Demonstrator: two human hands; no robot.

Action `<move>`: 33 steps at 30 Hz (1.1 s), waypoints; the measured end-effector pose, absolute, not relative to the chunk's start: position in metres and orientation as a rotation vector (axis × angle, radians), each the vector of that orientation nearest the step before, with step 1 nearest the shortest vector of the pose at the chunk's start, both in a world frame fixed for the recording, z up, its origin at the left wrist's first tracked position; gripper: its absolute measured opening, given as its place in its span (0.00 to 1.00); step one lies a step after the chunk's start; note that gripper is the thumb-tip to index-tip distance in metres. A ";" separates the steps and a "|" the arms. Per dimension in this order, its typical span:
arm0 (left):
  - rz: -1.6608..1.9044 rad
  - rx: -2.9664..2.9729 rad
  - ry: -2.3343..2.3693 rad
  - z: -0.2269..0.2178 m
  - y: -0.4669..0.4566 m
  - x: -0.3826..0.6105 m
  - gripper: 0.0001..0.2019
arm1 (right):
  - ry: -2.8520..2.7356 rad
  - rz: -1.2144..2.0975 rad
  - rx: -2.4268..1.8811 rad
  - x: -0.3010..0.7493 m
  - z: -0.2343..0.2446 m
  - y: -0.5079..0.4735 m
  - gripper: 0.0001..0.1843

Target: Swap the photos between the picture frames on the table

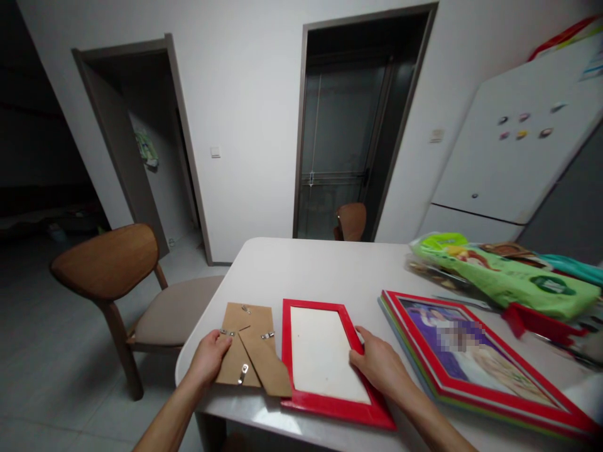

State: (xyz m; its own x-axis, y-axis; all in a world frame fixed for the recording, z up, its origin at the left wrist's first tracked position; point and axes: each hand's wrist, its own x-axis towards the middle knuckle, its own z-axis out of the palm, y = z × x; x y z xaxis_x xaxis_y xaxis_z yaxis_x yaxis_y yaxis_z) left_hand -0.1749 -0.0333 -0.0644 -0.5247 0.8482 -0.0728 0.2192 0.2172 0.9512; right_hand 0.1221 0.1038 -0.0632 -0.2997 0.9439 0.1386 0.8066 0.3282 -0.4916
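My left hand (210, 356) is closed on the left edge of a brown backing board (235, 358), which has metal clips and hangers on its sides and a fold-out stand flap. The thumb lies on top of the board. Beside it, my right hand (378, 362) grips the right side of a red picture frame (333, 414), thumb over the rim. Through the frame's opening a plain white surface shows. The lower right corner of the board's flap meets or overlaps the frame's left edge.
To the right lies a stack of picture frames, a red one with a photo (494, 358) on top. Behind it are a green package (532, 282) and a red object (532, 323). A wooden chair (108, 263) stands left of the white table (320, 267); a fridge (513, 150) stands back right.
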 end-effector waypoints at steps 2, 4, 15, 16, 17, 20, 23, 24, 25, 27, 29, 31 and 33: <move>1.303 1.036 2.008 -0.063 -0.032 -0.179 0.13 | -2.067 0.639 -1.585 0.122 -0.058 0.104 0.28; 1.303 1.114 2.112 -0.059 -0.031 -0.176 0.19 | -1.886 0.983 -1.550 0.123 -0.049 0.101 0.31; 1.103 1.864 1.665 -0.027 -0.004 0.000 0.39 | -1.251 1.725 -1.112 0.118 -0.014 0.077 0.42; 1.098 1.934 1.642 -0.024 -0.003 0.009 0.38 | -1.278 1.689 -1.113 0.118 -0.014 0.077 0.42; 1.111 1.999 1.630 -0.020 -0.003 0.013 0.35 | -1.306 1.656 -1.114 0.118 -0.014 0.078 0.41; 1.255 2.082 1.648 -0.009 -0.006 0.001 0.28 | -1.426 1.535 -1.166 0.120 -0.020 0.085 0.40; 1.469 1.870 1.847 -0.005 -0.013 -0.033 0.24 | -1.650 1.278 -1.314 0.124 -0.033 0.098 0.35; 1.523 1.753 1.923 -0.007 -0.017 -0.046 0.23 | -1.737 1.162 -1.368 0.126 -0.038 0.102 0.32; 1.556 1.638 1.984 -0.011 -0.020 -0.059 0.21 | -1.820 1.045 -1.418 0.127 -0.044 0.106 0.30; 1.547 1.462 2.050 -0.024 -0.027 -0.081 0.19 | -1.947 0.832 -1.502 0.130 -0.054 0.112 0.27; 1.440 1.366 2.112 -0.040 -0.034 -0.096 0.18 | -2.025 0.668 -1.557 0.131 -0.060 0.114 0.26; 1.301 1.371 2.151 -0.053 -0.038 -0.103 0.18 | -2.089 0.530 -1.584 0.131 -0.065 0.114 0.25; 1.192 1.458 2.174 -0.061 -0.041 -0.104 0.19 | -2.149 0.417 -1.591 0.130 -0.067 0.113 0.24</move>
